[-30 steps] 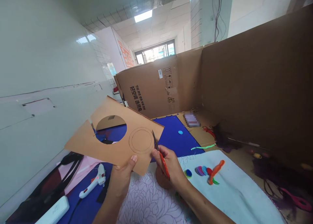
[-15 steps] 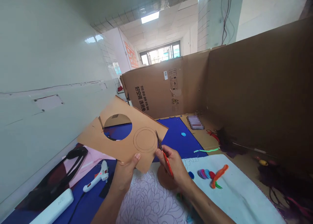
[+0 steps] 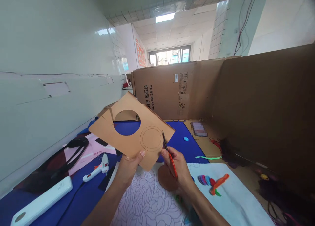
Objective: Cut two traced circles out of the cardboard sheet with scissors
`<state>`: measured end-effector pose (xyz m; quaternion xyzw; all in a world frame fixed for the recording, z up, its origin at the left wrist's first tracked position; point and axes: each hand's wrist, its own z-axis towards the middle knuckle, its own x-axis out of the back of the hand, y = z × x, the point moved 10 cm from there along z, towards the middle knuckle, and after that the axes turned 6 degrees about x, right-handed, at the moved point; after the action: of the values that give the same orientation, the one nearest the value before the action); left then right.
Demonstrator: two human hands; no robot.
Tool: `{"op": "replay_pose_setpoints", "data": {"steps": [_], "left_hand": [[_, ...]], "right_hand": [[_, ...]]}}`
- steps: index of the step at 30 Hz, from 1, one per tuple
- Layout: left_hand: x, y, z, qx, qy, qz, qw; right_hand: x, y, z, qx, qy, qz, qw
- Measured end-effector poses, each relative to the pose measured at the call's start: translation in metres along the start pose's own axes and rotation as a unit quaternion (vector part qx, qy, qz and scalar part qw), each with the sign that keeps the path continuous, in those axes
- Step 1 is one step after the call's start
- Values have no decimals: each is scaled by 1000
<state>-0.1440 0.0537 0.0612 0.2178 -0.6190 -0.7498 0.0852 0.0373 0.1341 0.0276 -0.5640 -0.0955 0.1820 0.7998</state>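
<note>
My left hand (image 3: 130,167) pinches the lower edge of a brown cardboard sheet (image 3: 125,144), thumb on top, and holds it tilted in the air. The sheet has a large round cut-out at its left and two drawn concentric circles (image 3: 151,139) at its right. My right hand (image 3: 176,163) is closed round red-handled scissors (image 3: 172,163). Their dark blades lie along the right side of the drawn circles, over the sheet; whether they bite into it I cannot tell. Below my right hand a brown cardboard disc (image 3: 167,178) rests on a white cloth with drawn petals (image 3: 147,203).
A white glue gun (image 3: 98,170) lies on the blue mat at left, near a long white case (image 3: 41,201) and a black strap (image 3: 76,150). Coloured felt pieces (image 3: 206,180) and an orange fuzzy strip (image 3: 220,184) lie at right. Tall cardboard walls (image 3: 167,91) stand behind.
The view has shifted a little, so the surroundings sit differently in the frame. Both hands keep hold of the sheet and the scissors, with the blades still by the drawn circles.
</note>
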Motion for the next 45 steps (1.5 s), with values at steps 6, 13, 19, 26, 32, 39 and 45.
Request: {"op": "replay_pose_setpoints", "data": {"steps": [6, 13, 19, 26, 32, 39, 45], "left_hand": [[-3, 2, -1, 0, -6, 6, 1000], [-6, 4, -4, -2, 4, 10, 1000], [-8, 1, -3, 1, -14, 1, 1000], [-10, -1, -2, 4, -19, -6, 1000], [-9, -1, -2, -3, -21, 5, 1000], [-13, 6, -6, 1, -28, 15, 999], [-13, 4, -6, 8, -27, 1, 1000]], "right_hand": [[1, -3, -2, -11, -9, -6, 1000], [4, -7, -2, -7, -2, -15, 1000], [7, -5, -1, -6, 0, -25, 1000], [6, -6, -3, -28, -7, -19, 999], [9, -6, -3, -29, -2, -25, 999], [8, -3, -2, -27, -9, -14, 999], [10, -8, -2, -28, -12, -27, 999]]}}
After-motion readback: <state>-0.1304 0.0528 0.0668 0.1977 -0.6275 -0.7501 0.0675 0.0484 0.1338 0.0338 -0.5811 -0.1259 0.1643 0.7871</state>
